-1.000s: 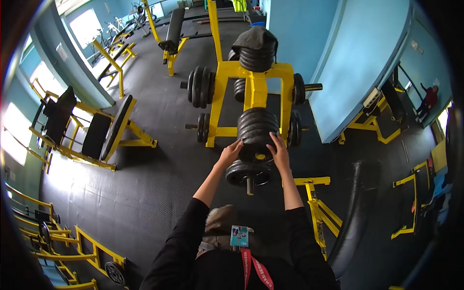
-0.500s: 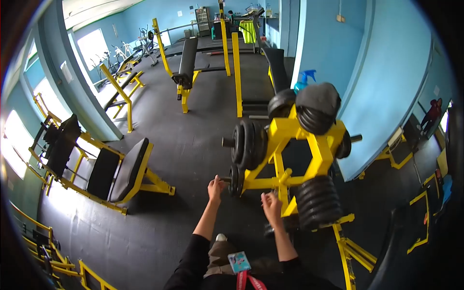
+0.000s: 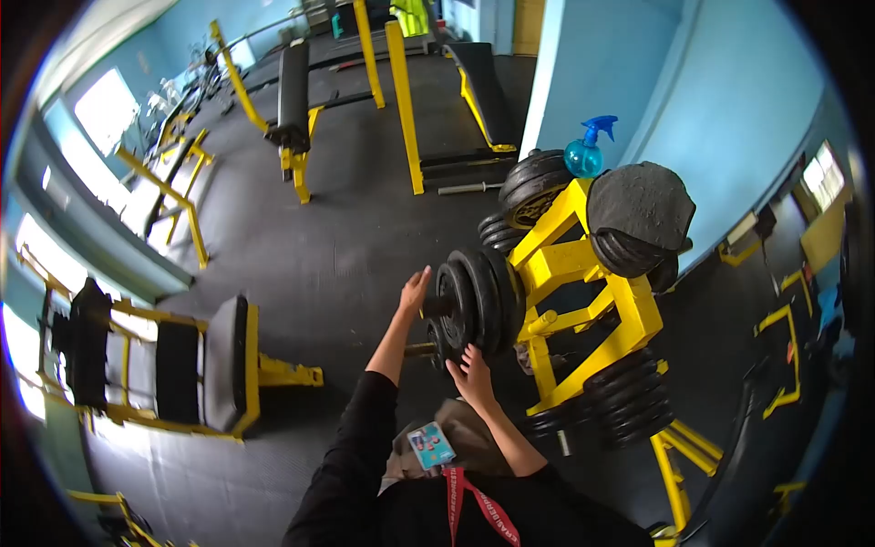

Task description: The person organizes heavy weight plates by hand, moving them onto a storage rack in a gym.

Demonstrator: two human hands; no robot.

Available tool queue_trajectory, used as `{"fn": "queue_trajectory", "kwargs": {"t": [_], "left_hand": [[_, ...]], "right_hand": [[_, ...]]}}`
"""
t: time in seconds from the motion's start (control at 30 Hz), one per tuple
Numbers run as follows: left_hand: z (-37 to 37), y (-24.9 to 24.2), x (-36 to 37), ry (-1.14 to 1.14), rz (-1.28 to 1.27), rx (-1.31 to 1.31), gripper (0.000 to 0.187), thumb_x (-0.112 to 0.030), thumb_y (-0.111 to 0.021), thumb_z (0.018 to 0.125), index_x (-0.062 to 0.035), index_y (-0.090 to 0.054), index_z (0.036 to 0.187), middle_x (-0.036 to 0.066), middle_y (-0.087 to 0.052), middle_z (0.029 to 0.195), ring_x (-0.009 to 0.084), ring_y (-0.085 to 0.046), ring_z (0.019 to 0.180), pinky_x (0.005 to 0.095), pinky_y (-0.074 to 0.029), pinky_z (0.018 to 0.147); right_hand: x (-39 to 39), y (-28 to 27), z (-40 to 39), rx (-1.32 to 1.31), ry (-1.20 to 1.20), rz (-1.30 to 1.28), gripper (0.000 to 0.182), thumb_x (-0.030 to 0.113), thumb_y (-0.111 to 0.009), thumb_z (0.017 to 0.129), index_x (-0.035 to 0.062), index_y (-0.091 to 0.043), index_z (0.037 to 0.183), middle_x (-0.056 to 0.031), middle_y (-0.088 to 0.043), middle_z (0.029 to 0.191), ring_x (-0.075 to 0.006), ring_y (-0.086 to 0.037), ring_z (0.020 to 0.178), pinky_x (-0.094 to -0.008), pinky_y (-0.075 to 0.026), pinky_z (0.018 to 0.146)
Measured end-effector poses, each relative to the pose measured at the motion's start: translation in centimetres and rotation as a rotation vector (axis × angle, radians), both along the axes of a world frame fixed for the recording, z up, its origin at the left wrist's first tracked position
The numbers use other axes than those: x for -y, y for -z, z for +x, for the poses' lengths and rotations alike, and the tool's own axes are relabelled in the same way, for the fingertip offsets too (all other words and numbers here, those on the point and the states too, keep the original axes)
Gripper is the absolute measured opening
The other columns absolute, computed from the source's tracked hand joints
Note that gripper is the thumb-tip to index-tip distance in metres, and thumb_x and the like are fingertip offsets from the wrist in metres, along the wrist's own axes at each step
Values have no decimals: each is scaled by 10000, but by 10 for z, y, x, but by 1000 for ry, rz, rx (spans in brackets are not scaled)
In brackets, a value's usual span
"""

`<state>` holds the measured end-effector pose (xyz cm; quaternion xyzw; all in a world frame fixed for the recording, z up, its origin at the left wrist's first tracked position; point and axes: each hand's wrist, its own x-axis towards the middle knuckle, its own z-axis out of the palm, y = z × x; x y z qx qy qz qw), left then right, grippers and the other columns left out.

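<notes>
I see a big yellow rack (image 3: 583,273) just past my hands, full of round black weights. Its far side is hidden behind its own bars, and a dark cloth (image 3: 643,205) covers the top weights (image 3: 629,253), so I cannot count them. A blue spray bottle (image 3: 585,150) sits up on the rack behind that.

To the side of my left hand stands a padded bench (image 3: 214,365) with a yellow frame. Part of it is cut off by the dark edge of the view.

The stack of black plates (image 3: 476,305) hangs on a peg on the near side of the rack, right between my two hands. The lowest small plates under it are hard to make out.

My left hand (image 3: 415,290) is open and flat, fingers straight, at the upper outer edge of the stack. I cannot tell if it touches yet. My right hand (image 3: 472,372) is half open, fingers spread, pressed on the bottom edge of the same stack. It grips nothing tightly.

A badge (image 3: 430,447) on a red strap (image 3: 481,510) hangs below my right hand.
</notes>
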<state>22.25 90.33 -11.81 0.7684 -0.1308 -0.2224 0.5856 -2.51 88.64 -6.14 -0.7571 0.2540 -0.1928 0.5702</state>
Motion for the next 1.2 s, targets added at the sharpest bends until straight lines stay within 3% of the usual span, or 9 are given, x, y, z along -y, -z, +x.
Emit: {"fn": "queue_trajectory", "kwargs": {"t": [0.23,0.3,0.37,0.63,0.77,0.87,0.97,1.03,1.2], "left_hand": [[21,-22,28,254,-35,-266,574,-514,-440,798,-3,-506,1051,98,-541,982,182,-490,920,288,-361,839],[36,-4,33,336,-51,-410,555,-524,-440,795,-34,-499,1047,59,-525,942,163,-481,867,298,-367,812],[51,25,33,517,18,-434,652,-587,-397,777,-88,-383,1196,81,-466,1121,210,-442,1028,379,-324,870],[61,61,35,624,-15,-306,613,-526,-372,821,-74,-337,1234,82,-411,1164,217,-415,1032,350,-365,824],[60,28,32,625,-69,-193,492,-503,-375,832,-57,-445,1030,24,-448,855,136,-438,790,287,-389,678],[64,23,37,656,-30,-227,381,-472,-390,831,-91,-400,829,18,-407,796,141,-429,767,326,-419,681],[61,25,37,508,-143,-504,306,-425,-395,834,-120,-404,835,-7,-390,741,96,-391,697,283,-394,606],[71,37,37,625,-165,-489,266,-396,-390,834,-132,-404,855,-9,-390,727,91,-387,692,280,-385,592],[87,53,46,705,-130,-445,305,-377,-385,834,-80,-447,855,21,-432,784,140,-432,783,267,-373,734]], "right_hand": [[-22,21,28,-138,265,-139,697,226,-637,731,-83,-214,1191,-263,-385,1133,-330,-380,1104,-364,-403,846],[-31,14,41,-148,375,-189,689,242,-642,722,-98,-237,1163,-264,-397,1080,-346,-405,1043,-367,-400,819],[-34,6,55,-187,509,-459,659,252,-649,709,-98,-274,1122,-272,-405,1020,-368,-431,950,-375,-386,783],[-32,-5,118,-355,1194,-394,508,328,-659,686,-24,-381,924,-194,-442,815,-351,-490,730,-387,-410,614],[-32,-4,129,-400,1357,-387,500,340,-666,678,-9,-387,903,-164,-456,747,-325,-499,646,-378,-413,549],[-33,-1,132,-421,1419,-462,491,337,-683,662,0,-393,870,-149,-461,699,-308,-494,605,-366,-417,538],[-30,3,130,-368,1435,-520,510,346,-708,632,8,-389,839,-134,-456,671,-277,-483,562,-338,-414,501],[-34,4,132,-365,1397,-353,605,428,-699,607,-17,-389,875,-201,-491,754,-367,-532,694,-383,-448,565],[-35,-3,134,-354,1413,-321,624,448,-709,588,-11,-390,865,-191,-497,745,-352,-543,672,-374,-453,559]]}}
